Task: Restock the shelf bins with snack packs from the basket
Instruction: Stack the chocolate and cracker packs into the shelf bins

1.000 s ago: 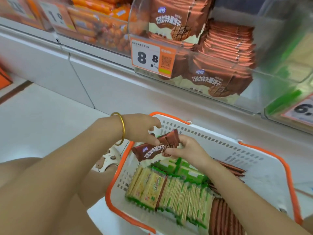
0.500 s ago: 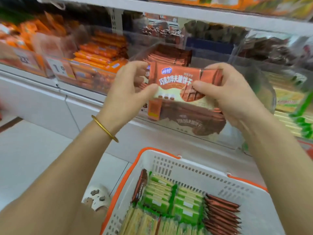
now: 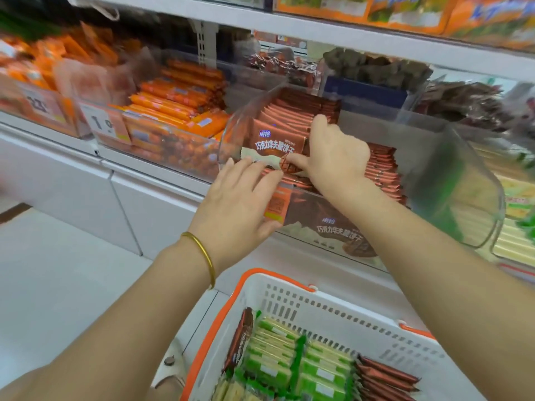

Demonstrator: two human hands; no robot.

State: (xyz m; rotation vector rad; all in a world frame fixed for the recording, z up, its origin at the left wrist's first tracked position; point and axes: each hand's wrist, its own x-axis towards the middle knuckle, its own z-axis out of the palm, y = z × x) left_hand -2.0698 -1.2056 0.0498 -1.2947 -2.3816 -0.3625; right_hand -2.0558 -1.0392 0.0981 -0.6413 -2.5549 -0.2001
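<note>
A brown chocolate wafer pack (image 3: 275, 141) stands upright at the front of a clear shelf bin (image 3: 228, 131), against a row of like packs. My right hand (image 3: 335, 157) reaches over the bin wall and pinches the pack's right edge between thumb and fingers. My left hand (image 3: 240, 204) lies with straight fingers touching the pack's lower left edge, the palm over the bin's front wall. Below stands the white basket (image 3: 333, 316) with orange rim. It holds green packs (image 3: 278, 357), brown packs (image 3: 385, 374) at the right and one brown pack (image 3: 240, 340) on edge at the left.
A bin of orange sausage sticks (image 3: 173, 99) with a price tag (image 3: 101, 123) sits to the left. A clear bin with green and yellow packs (image 3: 515, 198) is at the right. Another shelf board (image 3: 318, 30) runs overhead. The white shelf base (image 3: 72, 175) meets pale floor.
Both hands lifted the brown pack out of the basket, raised it in front of the bin, and now set it into the bin's front row.
</note>
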